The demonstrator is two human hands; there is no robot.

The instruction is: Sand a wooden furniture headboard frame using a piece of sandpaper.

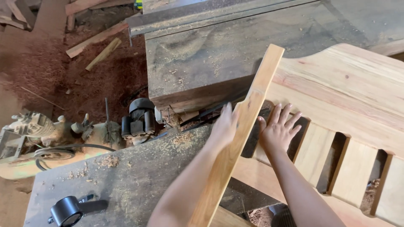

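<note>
Forearms enter from the bottom edge, nearest the lens, both reaching up over the machine.

Far left: reddish sawdust floor (46, 71) with offcut sticks (96, 40); a dust-caked motor (35, 126) with belt and cable beside the machine.

Lower left: black round knob (66, 211) on the grey steel machine table (126, 176), strewn with shavings. A second table section (202, 54) sits beyond a gap where the cutter area lies, largely hidden.

Centre: left hand (223, 126), fingers extended flat, pressing against the side of a long wooden rail (242, 130) set on edge and running diagonally from bottom centre to upper right.

Right of centre: right hand (278, 131), open and spread, palm down on the slatted wooden panel (345, 92) just beside the rail; neither hand grips.

Right: panel with curved top and upright slats, pale and already smooth-faced.

Progress, judged: rail lies across the gap, roughly half of it over each table section; how much is cut cannot be told.
</note>
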